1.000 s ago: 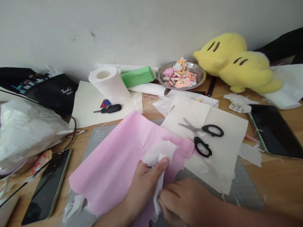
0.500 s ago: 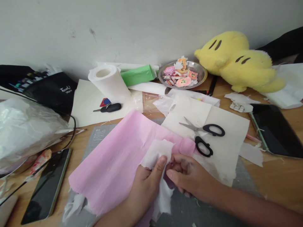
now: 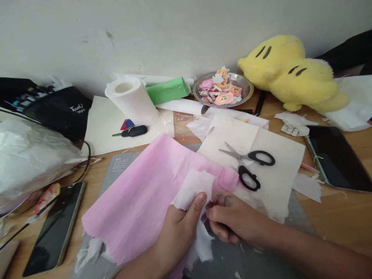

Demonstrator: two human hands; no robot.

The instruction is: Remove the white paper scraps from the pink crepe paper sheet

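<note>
My left hand [image 3: 177, 228] pinches a white tissue scrap [image 3: 194, 189] against the pink crepe paper sheet [image 3: 145, 193], right hand [image 3: 232, 223] fingers closed on the sheet's edge, near the tabletop's front edge.

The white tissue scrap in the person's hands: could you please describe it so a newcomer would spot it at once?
Start at the big pink crepe sheet spread over the grey cutting mat. At its near right edge, the left hand pinches a small ragged white tissue scrap under its thumb, with the right hand touching beside it. Unlike the flat cream paper under the scissors, it is soft, torn-edged and lies on pink.
</note>
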